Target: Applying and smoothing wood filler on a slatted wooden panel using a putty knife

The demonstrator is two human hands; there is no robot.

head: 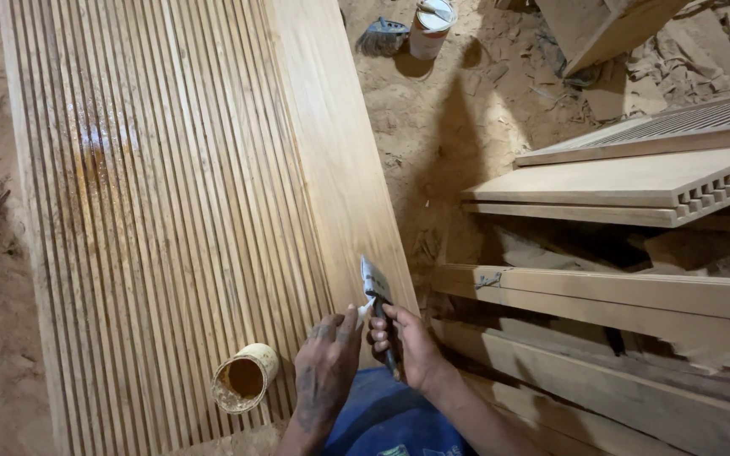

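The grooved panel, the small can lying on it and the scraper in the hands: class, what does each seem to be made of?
Grooved panel: wood, going by grain and tan colour; a glossy wet patch suggests fresh finish. Can: probably metal, with a thin round rim and stained walls. Scraper: likely a steel blade, grey and shiny, on a dark handle held by the right hand, the left hand beside it.
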